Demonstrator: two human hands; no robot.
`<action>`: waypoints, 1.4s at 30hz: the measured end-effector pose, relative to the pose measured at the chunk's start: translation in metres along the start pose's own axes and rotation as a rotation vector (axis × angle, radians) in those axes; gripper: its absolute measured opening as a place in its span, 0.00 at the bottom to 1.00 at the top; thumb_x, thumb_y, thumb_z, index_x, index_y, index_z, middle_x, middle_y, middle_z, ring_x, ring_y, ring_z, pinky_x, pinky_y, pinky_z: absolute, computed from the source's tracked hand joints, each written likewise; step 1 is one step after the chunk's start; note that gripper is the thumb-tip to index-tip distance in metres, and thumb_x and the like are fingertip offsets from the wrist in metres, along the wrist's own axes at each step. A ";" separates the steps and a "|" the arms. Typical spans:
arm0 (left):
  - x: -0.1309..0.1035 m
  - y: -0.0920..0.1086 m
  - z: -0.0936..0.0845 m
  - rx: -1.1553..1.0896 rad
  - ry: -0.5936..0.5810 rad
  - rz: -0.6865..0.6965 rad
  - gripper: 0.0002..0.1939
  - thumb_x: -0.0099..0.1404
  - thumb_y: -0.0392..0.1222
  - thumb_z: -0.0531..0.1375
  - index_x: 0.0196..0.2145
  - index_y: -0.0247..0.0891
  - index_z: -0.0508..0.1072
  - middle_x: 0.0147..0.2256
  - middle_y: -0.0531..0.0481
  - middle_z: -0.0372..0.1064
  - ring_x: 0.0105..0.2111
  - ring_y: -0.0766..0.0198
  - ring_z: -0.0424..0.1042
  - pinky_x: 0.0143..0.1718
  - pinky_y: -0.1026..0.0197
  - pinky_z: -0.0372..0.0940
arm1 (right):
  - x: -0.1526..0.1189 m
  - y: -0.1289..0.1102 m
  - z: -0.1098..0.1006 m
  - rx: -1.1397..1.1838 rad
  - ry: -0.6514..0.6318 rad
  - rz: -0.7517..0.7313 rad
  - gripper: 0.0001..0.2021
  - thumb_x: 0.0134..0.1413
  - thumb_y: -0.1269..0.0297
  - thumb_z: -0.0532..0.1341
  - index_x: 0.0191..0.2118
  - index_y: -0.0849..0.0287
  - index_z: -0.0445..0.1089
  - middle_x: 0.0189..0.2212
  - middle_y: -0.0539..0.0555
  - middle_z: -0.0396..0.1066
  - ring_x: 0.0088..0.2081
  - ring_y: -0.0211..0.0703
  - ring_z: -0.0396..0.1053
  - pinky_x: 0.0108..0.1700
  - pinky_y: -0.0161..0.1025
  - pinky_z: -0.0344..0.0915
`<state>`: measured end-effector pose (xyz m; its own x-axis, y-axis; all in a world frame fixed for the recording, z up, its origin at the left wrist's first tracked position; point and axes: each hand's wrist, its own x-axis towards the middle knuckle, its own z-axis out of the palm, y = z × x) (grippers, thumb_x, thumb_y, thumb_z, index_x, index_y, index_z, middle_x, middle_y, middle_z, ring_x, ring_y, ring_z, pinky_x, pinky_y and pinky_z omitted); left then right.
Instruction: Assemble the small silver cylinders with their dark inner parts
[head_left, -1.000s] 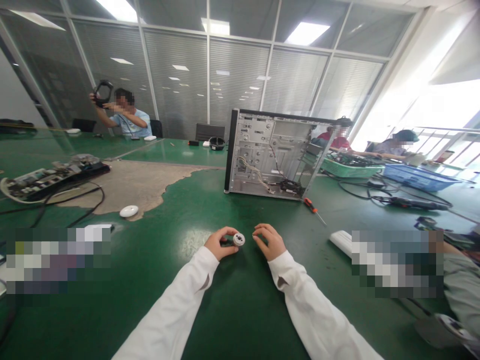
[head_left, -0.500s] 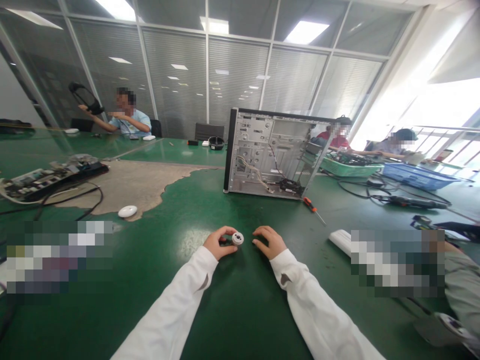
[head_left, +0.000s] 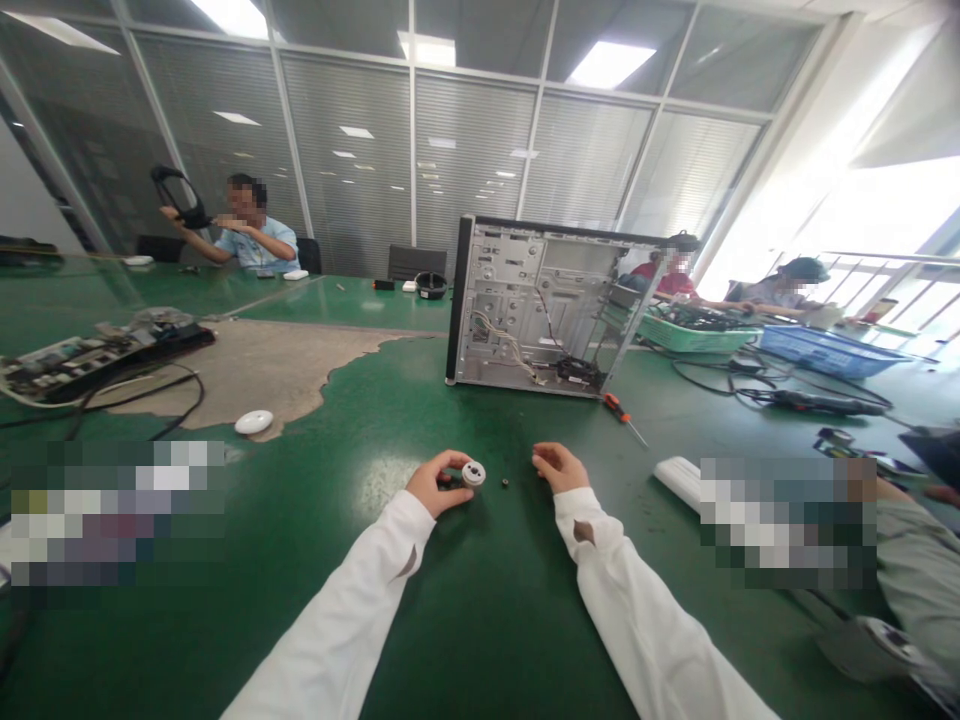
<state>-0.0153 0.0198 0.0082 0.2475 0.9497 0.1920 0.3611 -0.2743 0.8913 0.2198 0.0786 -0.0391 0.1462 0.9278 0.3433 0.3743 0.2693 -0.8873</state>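
My left hand (head_left: 439, 482) is closed round a small whitish cylinder (head_left: 473, 473), which resembles a small motor. Its round end face, marked with dark holes, points up toward me. On the green table between my hands lies a tiny dark part (head_left: 505, 483), too small to name. To the right of it, my right hand (head_left: 561, 468) hovers just over the table with curved fingers and nothing visible in them. A screwdriver (head_left: 624, 418) with an orange and black handle rests beyond the right hand, beside an opened computer case (head_left: 547, 300).
A white oval object (head_left: 254, 422) and a circuit assembly (head_left: 105, 350) lie to the left. Green (head_left: 697, 338) and blue baskets (head_left: 832, 350), cables and a white bar (head_left: 679, 473) are on the right. A co-worker's sleeve (head_left: 919, 560) reaches in at the right edge; other people sit farther back.
My right hand has moved right, away from the cylinder, and its fingers have drawn closer together. The tiny dark part now shows on the table. My left hand keeps its hold.
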 end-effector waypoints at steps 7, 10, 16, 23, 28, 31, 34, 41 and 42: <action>0.000 0.000 0.001 -0.008 -0.013 0.006 0.19 0.45 0.35 0.60 0.37 0.38 0.64 0.38 0.48 0.68 0.40 0.60 0.65 0.38 0.60 0.57 | -0.001 0.002 0.000 -0.078 -0.034 -0.049 0.12 0.39 0.59 0.56 0.32 0.59 0.66 0.28 0.53 0.70 0.29 0.40 0.68 0.34 0.41 0.66; 0.000 0.000 0.001 -0.006 -0.016 0.007 0.19 0.45 0.35 0.60 0.38 0.38 0.64 0.38 0.48 0.68 0.40 0.60 0.65 0.37 0.60 0.57 | -0.004 -0.002 0.002 -0.118 -0.060 -0.086 0.11 0.39 0.60 0.56 0.31 0.59 0.67 0.28 0.53 0.70 0.29 0.40 0.67 0.35 0.41 0.65; 0.000 0.000 0.001 -0.005 -0.010 0.000 0.19 0.45 0.35 0.60 0.38 0.37 0.64 0.38 0.48 0.68 0.40 0.60 0.65 0.37 0.61 0.57 | -0.012 -0.015 0.004 -0.232 -0.129 -0.194 0.10 0.39 0.63 0.55 0.31 0.58 0.67 0.28 0.52 0.68 0.27 0.38 0.66 0.29 0.38 0.64; 0.000 -0.001 0.002 0.010 0.010 -0.003 0.21 0.43 0.35 0.61 0.38 0.37 0.64 0.38 0.48 0.68 0.39 0.61 0.65 0.34 0.63 0.58 | -0.017 -0.030 0.003 -0.321 -0.141 -0.401 0.09 0.43 0.68 0.52 0.32 0.59 0.66 0.29 0.53 0.66 0.27 0.36 0.65 0.28 0.35 0.64; 0.000 -0.005 0.002 0.019 0.005 -0.012 0.22 0.43 0.35 0.61 0.39 0.37 0.64 0.36 0.49 0.68 0.36 0.62 0.66 0.30 0.65 0.57 | -0.028 -0.051 0.009 -0.236 -0.143 -0.551 0.10 0.44 0.71 0.51 0.34 0.58 0.65 0.31 0.53 0.66 0.29 0.36 0.64 0.30 0.35 0.64; 0.000 -0.006 0.002 0.009 0.005 -0.014 0.21 0.43 0.35 0.60 0.39 0.36 0.64 0.36 0.49 0.68 0.36 0.62 0.66 0.30 0.65 0.57 | -0.037 -0.064 0.012 -0.200 -0.212 -0.580 0.11 0.44 0.72 0.51 0.36 0.58 0.64 0.32 0.53 0.65 0.29 0.36 0.64 0.30 0.35 0.64; 0.000 -0.004 0.002 -0.001 0.004 -0.012 0.21 0.43 0.33 0.60 0.38 0.35 0.64 0.36 0.48 0.68 0.36 0.62 0.66 0.31 0.64 0.57 | -0.043 -0.072 0.016 -0.179 -0.269 -0.589 0.14 0.43 0.73 0.51 0.40 0.59 0.62 0.33 0.54 0.64 0.30 0.36 0.64 0.31 0.35 0.64; 0.000 -0.003 0.003 -0.006 0.012 -0.001 0.21 0.43 0.30 0.59 0.38 0.36 0.64 0.37 0.49 0.68 0.37 0.62 0.66 0.31 0.64 0.57 | -0.050 -0.075 0.023 -0.146 -0.271 -0.587 0.17 0.41 0.74 0.52 0.41 0.58 0.61 0.34 0.54 0.63 0.30 0.37 0.63 0.30 0.35 0.64; 0.000 -0.003 0.003 -0.003 0.014 0.000 0.21 0.43 0.30 0.59 0.38 0.36 0.64 0.37 0.49 0.68 0.37 0.62 0.66 0.31 0.64 0.57 | -0.050 -0.076 0.022 -0.152 -0.283 -0.582 0.17 0.41 0.74 0.52 0.41 0.58 0.61 0.34 0.54 0.63 0.31 0.37 0.63 0.30 0.35 0.64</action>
<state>-0.0139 0.0203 0.0048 0.2349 0.9516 0.1982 0.3579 -0.2743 0.8926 0.1636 0.0171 0.0047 -0.3568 0.6795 0.6410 0.4474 0.7267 -0.5213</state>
